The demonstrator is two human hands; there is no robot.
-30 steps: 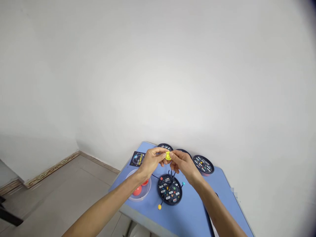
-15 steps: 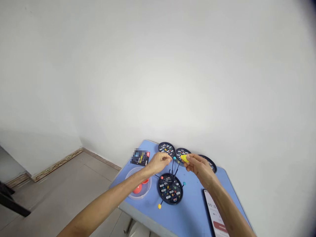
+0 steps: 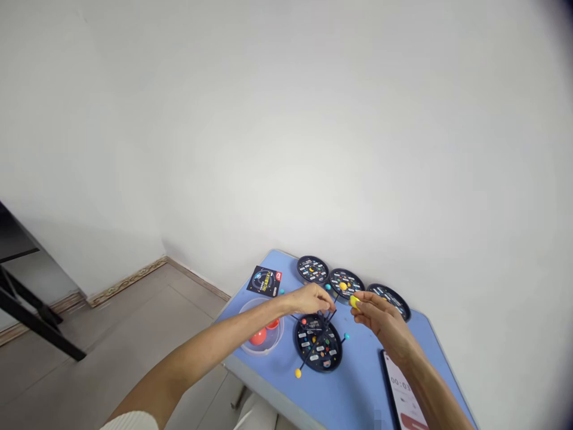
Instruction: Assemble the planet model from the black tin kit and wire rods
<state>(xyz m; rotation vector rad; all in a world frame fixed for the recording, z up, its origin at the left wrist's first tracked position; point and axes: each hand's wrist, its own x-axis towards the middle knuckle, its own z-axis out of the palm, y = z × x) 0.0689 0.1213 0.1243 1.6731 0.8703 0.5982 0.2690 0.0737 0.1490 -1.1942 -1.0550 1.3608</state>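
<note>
My left hand [image 3: 319,300] is closed at the top of the black rod model [image 3: 320,335], its fingertips on the dark rods at the centre; what exactly they pinch is too small to tell. This model stands on a round black printed disc [image 3: 332,361], with small coloured balls on its arm ends, among them a yellow ball [image 3: 298,373], a teal ball [image 3: 346,337] and a red ball [image 3: 304,322]. To the right, my right hand [image 3: 373,310] pinches a small yellow piece [image 3: 355,302] above the table, apart from the model.
Three more round black discs [image 3: 313,270] line the back edge of the blue table [image 3: 286,388]. At left are a printed card [image 3: 264,280] and a clear bowl [image 3: 267,347] with red-orange pieces. A phone [image 3: 403,391] showing a timer lies at front right.
My left hand has moved from beside the model onto its central rods. My right hand still holds the yellow piece, a little lower. The whole view has shifted slightly.
</note>
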